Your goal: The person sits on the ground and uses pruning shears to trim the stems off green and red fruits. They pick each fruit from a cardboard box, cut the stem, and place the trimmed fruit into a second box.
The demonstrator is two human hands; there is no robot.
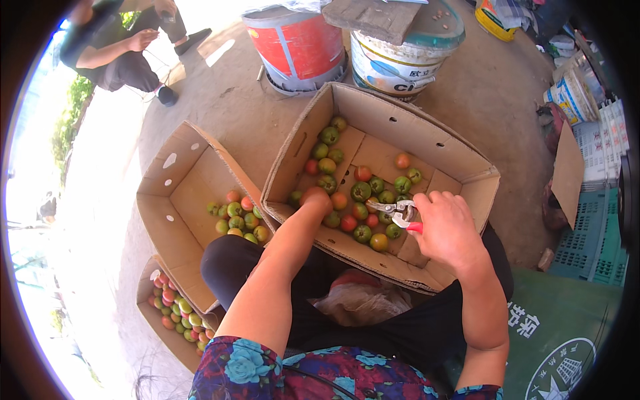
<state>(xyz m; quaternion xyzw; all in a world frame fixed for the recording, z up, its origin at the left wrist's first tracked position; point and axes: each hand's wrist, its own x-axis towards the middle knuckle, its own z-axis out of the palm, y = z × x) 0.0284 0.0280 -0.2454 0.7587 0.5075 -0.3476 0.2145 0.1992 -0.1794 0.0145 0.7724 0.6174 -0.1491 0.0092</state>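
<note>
A cardboard box [415, 130] stands tilted before me, with green, orange and red tomatoes [360, 191] spread over its floor. Inside its near left part is my left hand [316, 199], reaching down among the tomatoes; its fingers are mostly hidden, so what it touches is unclear. My right hand [447, 227] grips red-handled pruning shears [400, 212], whose blades point left over the tomatoes. To the left, a second cardboard box [172, 185] holds a smaller heap of tomatoes [237, 217]. A third box [150, 300] at the lower left contains many more tomatoes [180, 312].
Beyond the boxes stand a red and grey bucket [305, 47] and a white bucket [390, 65] with a board [372, 20] on top. A person [112, 50] sits at the upper left. Plastic crates [590, 240] and a green sheet [555, 310] lie right.
</note>
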